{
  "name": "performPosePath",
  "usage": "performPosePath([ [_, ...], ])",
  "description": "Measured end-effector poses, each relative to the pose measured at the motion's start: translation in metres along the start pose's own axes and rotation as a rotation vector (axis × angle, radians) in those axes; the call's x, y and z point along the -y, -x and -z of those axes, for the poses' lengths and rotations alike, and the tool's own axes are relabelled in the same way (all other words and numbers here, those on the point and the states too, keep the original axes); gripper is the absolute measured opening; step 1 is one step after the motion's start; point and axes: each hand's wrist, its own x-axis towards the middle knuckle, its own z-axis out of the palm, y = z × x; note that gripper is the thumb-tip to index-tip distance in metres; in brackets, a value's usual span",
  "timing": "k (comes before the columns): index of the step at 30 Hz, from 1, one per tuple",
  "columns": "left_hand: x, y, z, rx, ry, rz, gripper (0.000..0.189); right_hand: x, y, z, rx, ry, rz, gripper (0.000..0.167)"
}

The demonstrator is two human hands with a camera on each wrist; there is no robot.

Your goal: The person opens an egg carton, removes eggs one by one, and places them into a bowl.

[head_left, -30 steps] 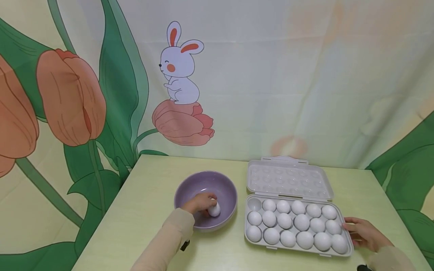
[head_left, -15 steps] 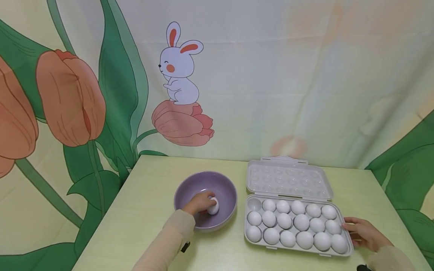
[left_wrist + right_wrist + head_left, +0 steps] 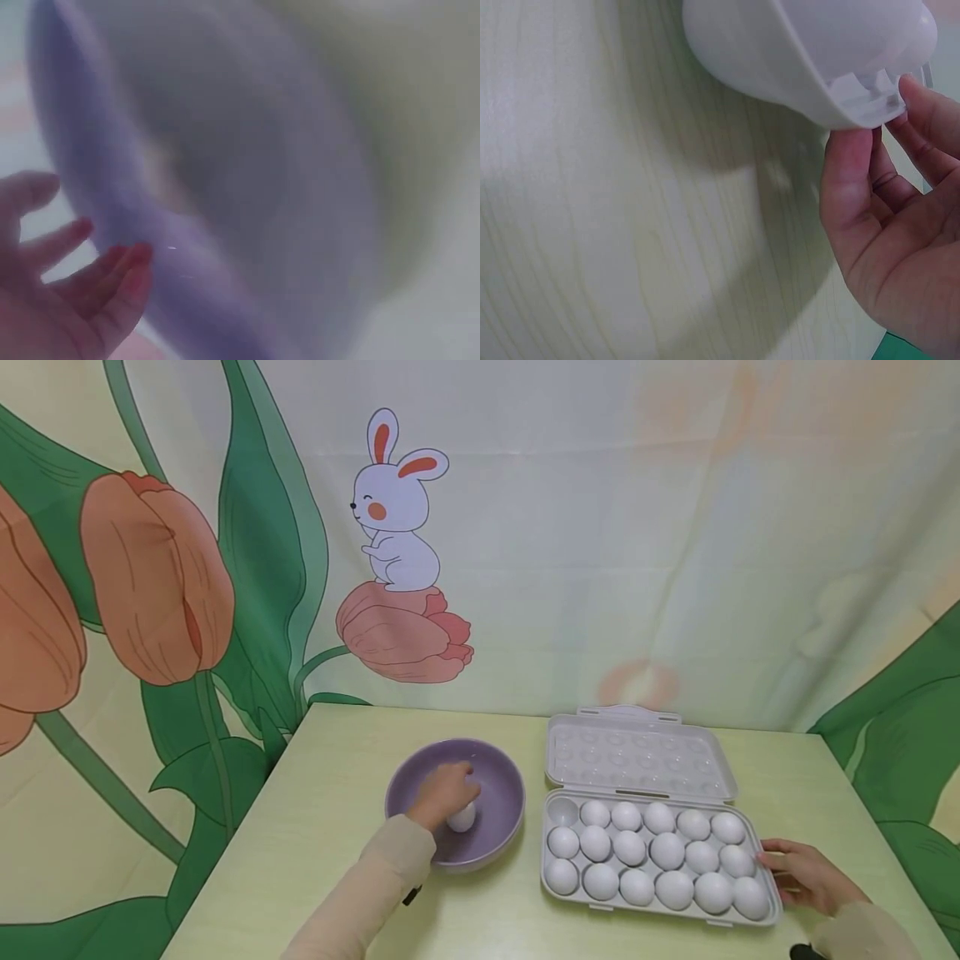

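A white egg [image 3: 462,818] lies inside the purple bowl [image 3: 504,785], partly covered by my left hand [image 3: 444,792]. That hand is over the bowl with its fingers loosely bent; in the left wrist view nothing is between the fingers [image 3: 124,292]. To the right is a white plastic egg box [image 3: 660,910] filled with white eggs [image 3: 667,852], its back-left cup bare. My right hand [image 3: 810,877] grips the box's right end. In the right wrist view, thumb and fingers [image 3: 847,172] pinch the box's rim.
The egg box's lid [image 3: 637,756] lies folded back behind it on the pale wooden table [image 3: 330,793]. A printed cloth [image 3: 600,552] with tulips and a rabbit hangs along the table's far edge. The left wrist view is blurred.
My left hand has let go of the egg and risen slightly, away from it. The egg sits a little further left in the bowl. My right hand has kept its place.
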Motion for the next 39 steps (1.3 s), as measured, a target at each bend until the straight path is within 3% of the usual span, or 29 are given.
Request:
performPosePath([
  [4,-0.025,0.0,0.009,-0.057,-0.039,-0.019,0.037,0.001,-0.002,0.001,0.004,0.008,-0.013,0.07],
  [6,-0.039,0.002,0.009,-0.069,-0.038,-0.068,0.037,0.001,-0.003,0.002,0.005,0.01,-0.018,0.07],
  [11,-0.07,0.007,-0.007,-0.068,-0.075,-0.204,0.037,0.0,-0.003,0.002,0.004,0.008,-0.013,0.069],
  [17,-0.094,0.015,-0.035,0.028,-0.107,-0.328,0.042,0.001,-0.002,0.0,-0.015,0.002,-0.039,0.073],
  [24,-0.107,0.02,-0.06,0.121,-0.182,-0.303,0.046,0.001,-0.004,0.001,-0.012,0.0,-0.046,0.072],
  [31,-0.107,0.02,-0.08,0.096,-0.298,-0.235,0.049,0.001,-0.005,0.001,-0.017,-0.002,-0.052,0.071],
  [39,-0.109,0.019,-0.091,0.055,-0.367,-0.201,0.048,-0.003,-0.004,0.001,-0.015,-0.002,-0.03,0.076],
])
